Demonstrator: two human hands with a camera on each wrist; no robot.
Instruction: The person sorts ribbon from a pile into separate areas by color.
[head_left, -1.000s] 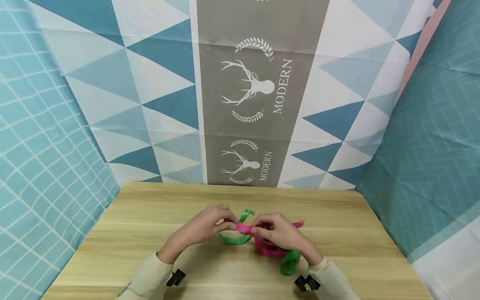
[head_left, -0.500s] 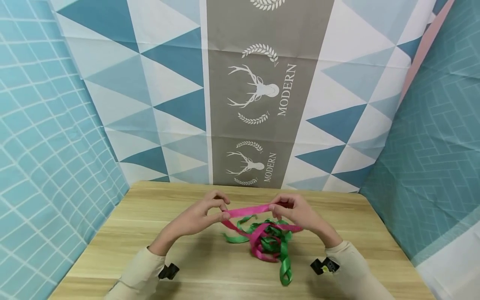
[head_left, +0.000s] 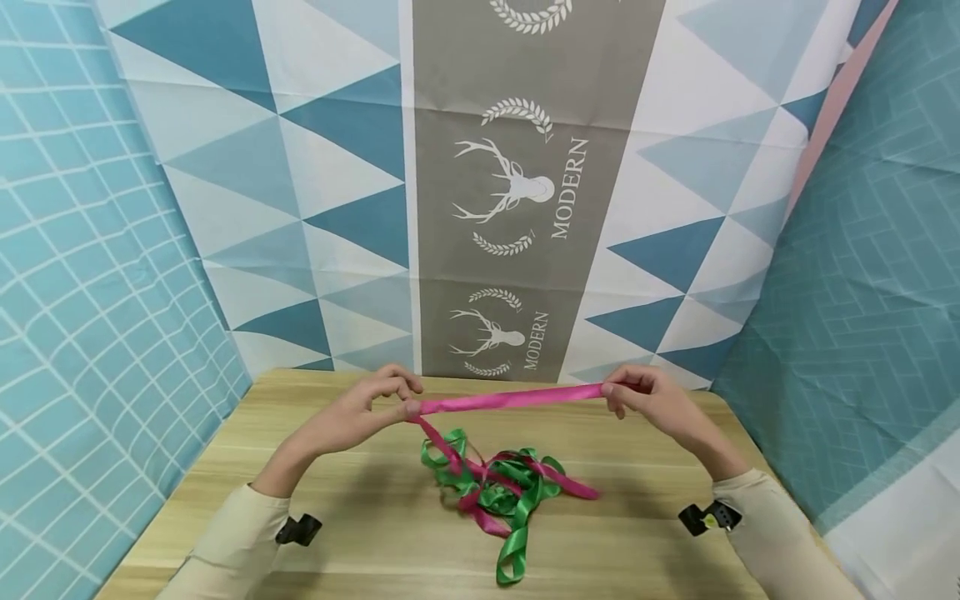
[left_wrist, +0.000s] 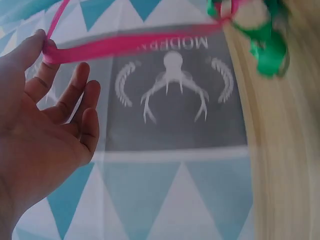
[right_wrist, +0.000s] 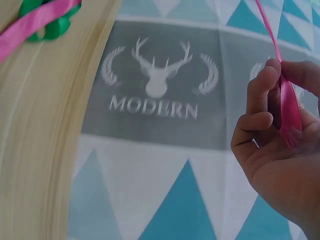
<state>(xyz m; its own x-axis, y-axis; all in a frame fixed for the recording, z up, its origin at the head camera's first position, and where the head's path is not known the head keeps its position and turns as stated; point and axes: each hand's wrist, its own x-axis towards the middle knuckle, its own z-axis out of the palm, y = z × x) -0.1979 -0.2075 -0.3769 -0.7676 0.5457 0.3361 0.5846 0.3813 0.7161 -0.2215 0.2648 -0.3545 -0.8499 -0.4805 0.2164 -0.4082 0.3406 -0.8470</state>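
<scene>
A pink ribbon [head_left: 510, 400] is stretched nearly straight between my two hands, above the table. My left hand [head_left: 367, 408] pinches it between thumb and index finger, the other fingers loosely bent. From that pinch the ribbon slants down into a tangle on the table. My right hand [head_left: 652, 400] pinches the ribbon near its frayed end [right_wrist: 290, 140], which hangs into the palm in the right wrist view. Below and between the hands, a green ribbon [head_left: 513, 558] lies looped and twisted together with the pink one. In the left wrist view, part of the green ribbon [left_wrist: 270, 55] shows blurred at upper right.
The light wooden table [head_left: 600, 550] carries the tangle near its middle. A patterned cloth backdrop [head_left: 510, 275] rises behind its far edge. Blue cloth walls stand at the left [head_left: 97, 292] and right [head_left: 862, 333]. A small black device [head_left: 298, 530] sits at the left wrist.
My hands have moved apart and upward, drawing a longer length of pink ribbon taut between them. The green and pink tangle has shifted a little left and spread out.
</scene>
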